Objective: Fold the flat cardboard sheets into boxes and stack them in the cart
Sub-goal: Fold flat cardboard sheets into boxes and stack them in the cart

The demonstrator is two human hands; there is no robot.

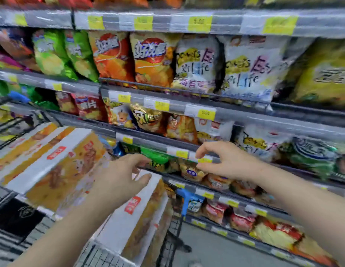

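Boxes (57, 162) stacked in my cart (175, 228), left grip (121, 174) and right grip (223, 160) both released, empty, snack shelves (206, 112) behind.

Both hands empty: left (121, 176) over boxes (57, 170) in cart (179, 224), right (223, 162) near shelf (245, 112).
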